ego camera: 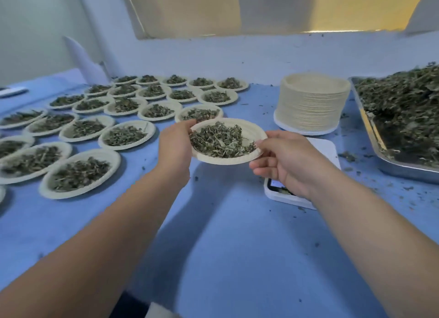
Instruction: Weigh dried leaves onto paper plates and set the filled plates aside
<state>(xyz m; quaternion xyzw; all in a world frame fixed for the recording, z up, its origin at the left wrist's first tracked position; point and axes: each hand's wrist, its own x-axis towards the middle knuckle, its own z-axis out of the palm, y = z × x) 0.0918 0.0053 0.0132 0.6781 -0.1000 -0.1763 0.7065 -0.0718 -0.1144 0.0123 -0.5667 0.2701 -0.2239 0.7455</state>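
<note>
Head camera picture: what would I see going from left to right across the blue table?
Rows of filled plates → left hand → held plate of leaves → right hand → stack of empty plates → metal tray of leaves.

A table (228,246) under a blue cover carries rows of filled paper plates (108,154) across its left half. To the right stand a stack of empty plates (311,108), a white scale (327,151) and a metal tray (403,171) heaped with dried leaves (403,108). Leaf crumbs (348,156) lie scattered near the tray.
</note>
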